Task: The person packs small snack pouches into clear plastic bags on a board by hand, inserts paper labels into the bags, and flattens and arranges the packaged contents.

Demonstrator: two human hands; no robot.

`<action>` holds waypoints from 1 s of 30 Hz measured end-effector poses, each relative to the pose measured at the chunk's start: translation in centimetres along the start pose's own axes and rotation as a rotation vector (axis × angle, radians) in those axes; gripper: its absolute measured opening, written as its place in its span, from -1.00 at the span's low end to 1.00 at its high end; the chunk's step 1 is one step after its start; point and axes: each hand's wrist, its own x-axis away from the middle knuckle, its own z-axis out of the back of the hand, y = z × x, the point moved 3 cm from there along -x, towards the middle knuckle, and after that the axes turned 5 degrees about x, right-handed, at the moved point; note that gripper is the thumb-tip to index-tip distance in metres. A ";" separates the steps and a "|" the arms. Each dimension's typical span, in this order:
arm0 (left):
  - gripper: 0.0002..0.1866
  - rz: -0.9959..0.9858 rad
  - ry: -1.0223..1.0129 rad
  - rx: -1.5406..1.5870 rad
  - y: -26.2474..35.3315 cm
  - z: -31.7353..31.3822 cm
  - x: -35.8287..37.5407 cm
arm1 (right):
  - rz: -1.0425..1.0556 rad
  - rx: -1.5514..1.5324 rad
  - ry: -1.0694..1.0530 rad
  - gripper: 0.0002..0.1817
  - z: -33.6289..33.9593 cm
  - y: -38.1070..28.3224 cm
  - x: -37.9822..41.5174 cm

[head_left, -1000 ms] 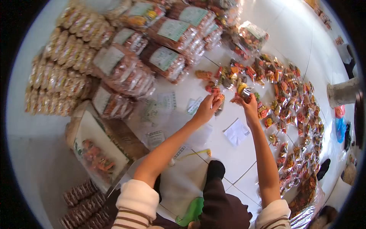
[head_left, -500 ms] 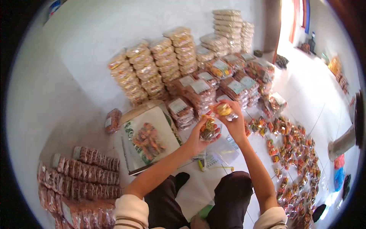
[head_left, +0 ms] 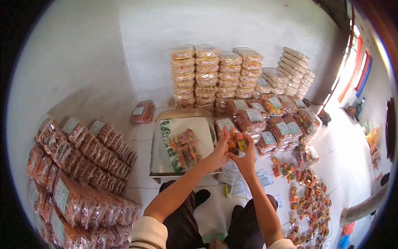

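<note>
My left hand (head_left: 220, 150) and my right hand (head_left: 246, 157) meet in front of the packed stacks, above the floor. Between them is a small clear packet (head_left: 240, 143) with orange, yellow and dark contents, held by the fingers of both hands. To the left of my hands, a low tray (head_left: 156, 155) bears a white and green sheet with a pile of small colourful packets (head_left: 185, 148) on it. Printed papers (head_left: 229, 174) lie on the floor below my hands.
Tall stacks of pale packs (head_left: 205, 76) stand against the back wall. Labelled packs (head_left: 250, 120) are piled behind my hands. Brown packs (head_left: 89, 195) fill the left side. Many small packets (head_left: 311, 199) lie on the floor at the right, near a post (head_left: 360, 209).
The view has swung left and up. My hands, which held two packets apart, have come together around packet contents; the separate packets can no longer be told apart.
</note>
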 end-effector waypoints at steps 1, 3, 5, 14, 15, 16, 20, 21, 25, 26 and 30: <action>-0.32 -0.008 0.017 0.000 0.2 0.9 0.0 | -0.068 -0.021 0.041 -0.09 -0.5 0.4 0.1; -0.31 -0.018 -0.163 -0.211 0.3 2.2 0.0 | -0.082 -0.024 0.025 -0.09 -1.3 0.9 0.5; -0.30 0.048 0.029 -0.674 0.8 1.7 1.2 | -0.074 -0.082 0.018 -0.10 -1.4 1.7 0.3; -0.31 0.000 0.180 -0.190 0.5 4.4 1.1 | 0.026 0.035 -0.090 -0.16 -2.1 1.5 -0.2; -0.27 -0.005 0.135 -0.250 0.0 5.5 0.7 | 0.039 0.063 -0.061 -0.15 -2.1 1.6 -0.2; -0.23 -0.011 0.088 -0.309 0.2 5.0 0.7 | 0.038 0.065 -0.062 -0.15 -2.1 1.6 -0.3; -0.16 -0.007 0.178 -0.548 1.0 4.7 1.2 | 0.072 0.116 -0.102 -0.21 -1.8 0.9 -0.7; -0.12 -0.031 0.195 -0.703 1.1 5.2 1.2 | 0.085 0.131 -0.136 -0.24 -1.9 0.8 -0.7; -0.02 0.023 0.144 -0.835 2.3 3.1 2.5 | 0.071 0.125 -0.138 -0.25 -2.8 1.4 -0.5; -0.02 0.023 0.148 -0.834 2.4 3.0 2.7 | -0.003 0.078 -0.127 -0.25 -2.9 1.4 -0.4; -0.17 -0.079 0.334 -0.644 2.6 2.2 2.9 | -0.011 -0.010 -0.052 -0.25 -3.4 1.2 -0.2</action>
